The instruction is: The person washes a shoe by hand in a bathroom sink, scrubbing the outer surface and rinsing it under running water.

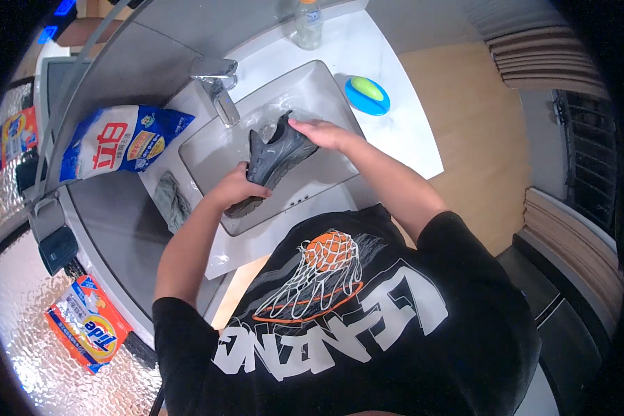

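Note:
A dark grey shoe [284,157] is held tilted over the white sink [326,175], with its opening toward the tap and its sole turned toward my body. My left hand [235,187] grips it near the lower-left end, thumb across the sole side. At the upper-right end, my right hand [320,133] holds the shoe by the edge near its opening. Water glistens in the basin behind the shoe. The metal tap [222,97] stands just beyond my left hand; whether water runs from it I cannot tell.
A blue and white detergent bag [121,142] leans left of the sink, with a crumpled grey-green cloth [171,201] nearer me. Right of the basin lies a blue oval piece with a green top [367,93]. A clear bottle [309,26] stands behind. An orange package [89,322] is far left.

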{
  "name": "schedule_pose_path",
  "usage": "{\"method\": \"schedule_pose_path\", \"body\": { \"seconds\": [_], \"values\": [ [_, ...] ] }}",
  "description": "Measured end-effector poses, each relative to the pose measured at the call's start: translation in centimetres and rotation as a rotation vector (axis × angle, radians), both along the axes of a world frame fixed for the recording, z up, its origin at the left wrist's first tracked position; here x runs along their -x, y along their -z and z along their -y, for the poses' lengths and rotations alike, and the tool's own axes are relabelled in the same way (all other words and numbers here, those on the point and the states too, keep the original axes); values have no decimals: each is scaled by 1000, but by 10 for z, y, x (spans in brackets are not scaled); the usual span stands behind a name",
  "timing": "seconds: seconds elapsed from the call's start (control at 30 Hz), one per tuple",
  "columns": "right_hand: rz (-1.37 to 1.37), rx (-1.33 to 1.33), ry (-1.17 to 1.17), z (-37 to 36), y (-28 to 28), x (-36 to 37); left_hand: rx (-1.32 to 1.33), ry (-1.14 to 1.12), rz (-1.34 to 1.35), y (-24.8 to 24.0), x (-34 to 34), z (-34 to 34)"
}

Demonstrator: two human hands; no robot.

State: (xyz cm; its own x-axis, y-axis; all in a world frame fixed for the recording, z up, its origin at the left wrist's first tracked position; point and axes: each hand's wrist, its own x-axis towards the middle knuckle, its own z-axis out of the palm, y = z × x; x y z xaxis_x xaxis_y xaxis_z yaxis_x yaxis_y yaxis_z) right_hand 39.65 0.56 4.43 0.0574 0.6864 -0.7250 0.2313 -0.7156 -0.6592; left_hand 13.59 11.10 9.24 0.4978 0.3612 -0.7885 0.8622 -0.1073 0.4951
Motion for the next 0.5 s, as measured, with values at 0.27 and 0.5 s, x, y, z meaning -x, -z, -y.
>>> {"method": "schedule_pose_path", "body": {
  "seconds": [0.27, 0.5],
  "values": [
    [-55, -17, 18, 21, 36, 16, 931, -272, -285, -45, -26, -34],
    [-116, 239, -40, 23, -2, 12, 1258, -463, -179, -62, -25, -45]
  ]
}}
